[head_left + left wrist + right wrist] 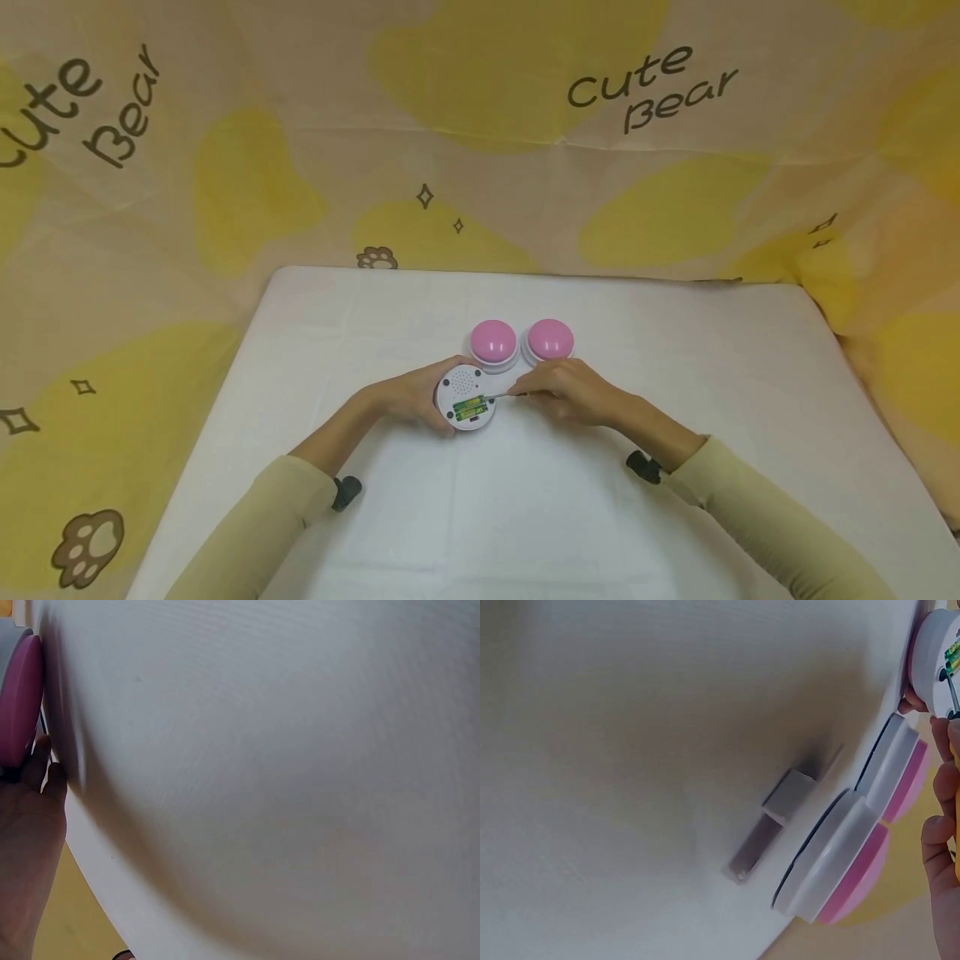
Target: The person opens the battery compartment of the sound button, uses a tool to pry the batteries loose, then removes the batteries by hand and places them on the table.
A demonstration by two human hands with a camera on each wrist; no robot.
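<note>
In the device [464, 398] the left hand [420, 392] grips, batteries [471, 408] sit in place, uncovered; the right hand [567, 391] pinches a tool [500, 396].

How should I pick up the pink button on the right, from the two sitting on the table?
I'd hold that right button by its white base, coming from its right. The base's side wall looks straight, while the pink top is rounded and might slip. The other pink button sits close on its left, and the person's right hand is just in front.
</note>
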